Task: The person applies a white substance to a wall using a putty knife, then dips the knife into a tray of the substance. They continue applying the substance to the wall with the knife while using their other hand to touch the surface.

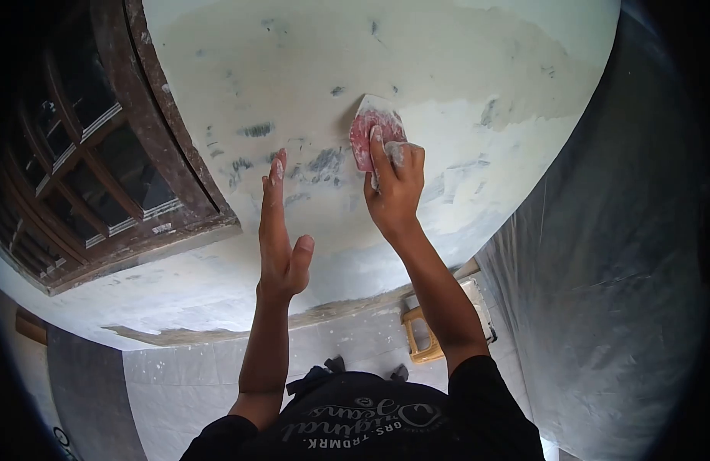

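Pressed to the pale wall (309,100) is a red putty scraper (368,132) with white smears, its blade edge pointing up. My right hand (397,180) grips it from below, with white residue on the fingers. To the left, my left hand (279,238) is raised edge-on near the wall, fingers stretched upward and thumb apart, holding nothing. White residue marks its fingertips. Dark grey patches and smudges show on the wall between and above the hands.
A brown wooden window frame (151,223) with panes stands at the left. Grey plastic sheeting (600,253) hangs at the right. Below are a yellow stool (422,338) beside a whitish tray-like object and a covered floor (186,384) with white spots.
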{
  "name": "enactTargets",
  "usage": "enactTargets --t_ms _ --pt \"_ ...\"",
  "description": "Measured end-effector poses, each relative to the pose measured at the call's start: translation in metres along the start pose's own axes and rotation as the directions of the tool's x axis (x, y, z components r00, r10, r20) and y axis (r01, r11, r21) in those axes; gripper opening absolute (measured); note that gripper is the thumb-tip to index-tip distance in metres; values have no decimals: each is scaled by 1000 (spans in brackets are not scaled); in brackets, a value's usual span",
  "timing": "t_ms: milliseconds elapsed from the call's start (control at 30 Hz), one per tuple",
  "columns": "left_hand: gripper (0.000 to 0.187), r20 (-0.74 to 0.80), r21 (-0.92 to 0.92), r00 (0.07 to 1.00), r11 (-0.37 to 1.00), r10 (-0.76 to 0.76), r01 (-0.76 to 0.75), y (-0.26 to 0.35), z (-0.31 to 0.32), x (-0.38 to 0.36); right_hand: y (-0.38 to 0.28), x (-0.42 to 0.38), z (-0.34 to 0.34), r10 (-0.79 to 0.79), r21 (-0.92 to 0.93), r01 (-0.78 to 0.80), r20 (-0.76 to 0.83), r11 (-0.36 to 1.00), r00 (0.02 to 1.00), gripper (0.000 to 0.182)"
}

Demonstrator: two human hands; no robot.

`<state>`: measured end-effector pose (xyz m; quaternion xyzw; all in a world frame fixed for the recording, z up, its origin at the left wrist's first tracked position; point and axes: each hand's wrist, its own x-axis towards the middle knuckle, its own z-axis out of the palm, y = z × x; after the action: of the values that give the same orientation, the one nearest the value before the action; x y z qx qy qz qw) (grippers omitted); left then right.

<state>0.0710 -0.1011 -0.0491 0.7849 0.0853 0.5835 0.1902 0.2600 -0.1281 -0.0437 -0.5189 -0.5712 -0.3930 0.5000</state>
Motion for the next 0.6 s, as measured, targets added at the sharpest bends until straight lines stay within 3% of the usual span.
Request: enactTargets --t_ms 200,333,400,500,600 --pt "82 47 -74 998 997 33 -29 -22 -13 6 -6 -23 29 6 -72 -4 26 997 1000 64" --pt "82 64 -116 997 992 49 -42 -28 -16 6 -18 -62 26 43 -32 -41 81 999 996 63" --pt "82 62 -124 997 991 55 -47 -27 -15 7 -30 -80 13 93 85 -110 180 990 979 62" --pt "82 71 -160 995 986 65 -53 -26 -14 9 -35 -80 -4 93 150 -105 88 983 992 65" --pt "82 75 -195 993 978 90 -74 -25 -10 12 -22 -36 -13 81 31 -79 -60 996 995 68"
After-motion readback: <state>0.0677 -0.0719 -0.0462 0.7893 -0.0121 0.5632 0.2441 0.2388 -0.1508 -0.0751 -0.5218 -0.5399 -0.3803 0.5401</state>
